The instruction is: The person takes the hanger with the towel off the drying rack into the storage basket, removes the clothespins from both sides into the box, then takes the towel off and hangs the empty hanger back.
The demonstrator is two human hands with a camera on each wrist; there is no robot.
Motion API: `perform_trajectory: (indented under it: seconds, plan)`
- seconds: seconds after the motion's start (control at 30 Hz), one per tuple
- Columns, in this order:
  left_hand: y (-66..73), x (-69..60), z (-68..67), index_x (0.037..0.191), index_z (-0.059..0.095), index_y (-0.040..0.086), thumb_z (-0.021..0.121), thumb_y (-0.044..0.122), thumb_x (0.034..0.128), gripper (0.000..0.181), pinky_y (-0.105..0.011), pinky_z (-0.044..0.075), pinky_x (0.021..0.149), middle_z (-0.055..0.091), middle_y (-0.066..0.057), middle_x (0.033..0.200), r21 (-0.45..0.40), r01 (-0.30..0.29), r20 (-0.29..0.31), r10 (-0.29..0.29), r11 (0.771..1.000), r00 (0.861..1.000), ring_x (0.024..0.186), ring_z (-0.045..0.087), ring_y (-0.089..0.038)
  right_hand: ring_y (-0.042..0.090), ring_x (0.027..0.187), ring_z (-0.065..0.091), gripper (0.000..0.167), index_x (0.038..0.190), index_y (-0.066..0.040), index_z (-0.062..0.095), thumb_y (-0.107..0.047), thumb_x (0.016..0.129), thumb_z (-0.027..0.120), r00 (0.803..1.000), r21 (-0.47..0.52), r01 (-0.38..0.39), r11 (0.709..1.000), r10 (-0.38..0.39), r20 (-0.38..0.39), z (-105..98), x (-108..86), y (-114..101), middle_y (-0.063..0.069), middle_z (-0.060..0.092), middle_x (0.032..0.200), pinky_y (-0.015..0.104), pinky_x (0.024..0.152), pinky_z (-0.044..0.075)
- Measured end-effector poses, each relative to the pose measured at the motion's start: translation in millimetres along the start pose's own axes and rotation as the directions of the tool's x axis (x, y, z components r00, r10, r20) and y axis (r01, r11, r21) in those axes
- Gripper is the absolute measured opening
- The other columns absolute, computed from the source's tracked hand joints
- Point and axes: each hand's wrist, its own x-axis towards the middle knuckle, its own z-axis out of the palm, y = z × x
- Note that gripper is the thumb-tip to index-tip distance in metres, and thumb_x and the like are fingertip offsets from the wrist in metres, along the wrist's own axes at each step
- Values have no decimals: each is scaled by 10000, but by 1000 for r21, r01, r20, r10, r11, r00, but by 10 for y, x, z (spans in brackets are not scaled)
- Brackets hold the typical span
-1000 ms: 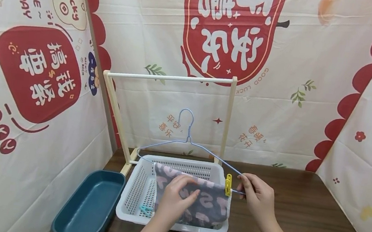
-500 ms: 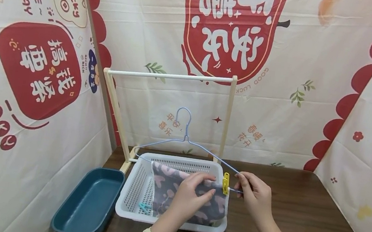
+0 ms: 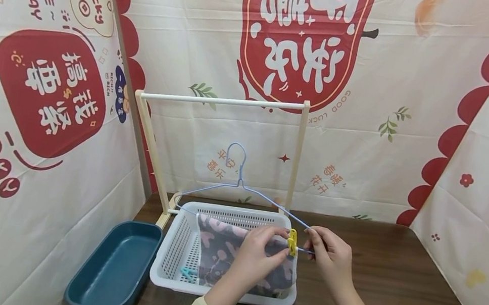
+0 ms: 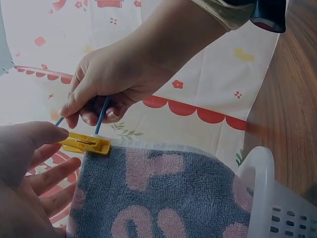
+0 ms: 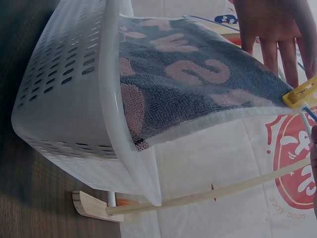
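A grey and pink patterned towel [image 3: 223, 251] hangs over the bottom bar of a blue wire hanger [image 3: 239, 182], partly inside a white basket [image 3: 161, 274]. A yellow clothespin [image 3: 292, 243] sits on the towel's upper right corner. My left hand [image 3: 254, 255] is in front of the towel, thumb and index finger on the clothespin's handle end; the other fingers [image 4: 54, 178] are spread loosely. With my right hand [image 3: 332, 255] I grip the hanger's right end, just beyond the clothespin. A turquoise clothespin [image 3: 188, 274] lies in the basket.
Behind the basket stands a wooden drying rack [image 3: 296, 164] with a white top bar [image 3: 223, 101]. To the left is a dark teal tub [image 3: 115, 269]. The brown wooden table [image 3: 393, 282] extends right, with printed cloth walls [image 3: 374, 178] around it.
My left hand has moved right along the towel and now reaches the yellow clothespin. The hanger has shifted slightly left, with my right hand still holding its end.
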Motion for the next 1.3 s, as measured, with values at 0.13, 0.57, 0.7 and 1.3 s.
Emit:
perform_trajectory:
  seconds: [0.13,0.57,0.7,1.3]
  plan:
    - [4,3,15,976,682,142,781,96,810,199,-347,418,1016,671,71,1176,-34,-12,-6,12,999,1000,1144,577,-121,56,457,534,184,882,-15,668,159,869,608,1000,5,6,1000,-6,-4,5,3,1,-10,601,626,171,408,445]
    - [2,7,50,928,686,72,761,10,811,152,-288,453,983,696,-15,1124,-187,-122,-48,115,975,992,1097,614,-114,53,457,539,169,878,-22,661,134,891,597,1000,8,-11,1000,11,6,18,-13,29,-21,604,633,174,409,446]
    - [5,6,73,925,683,50,761,-18,799,163,-298,455,979,701,-50,1097,-233,-138,-73,125,963,989,1080,621,-129,67,445,534,176,882,-17,663,146,884,597,1000,15,-10,1000,10,-1,28,-13,43,-3,601,622,174,407,446]
    - [74,-20,51,749,550,99,733,-79,793,259,-303,526,847,718,-34,964,-360,-73,-134,25,930,991,965,661,-151,71,452,540,162,875,-14,659,134,892,595,999,36,-34,999,34,-13,47,-24,30,6,607,614,177,405,448]
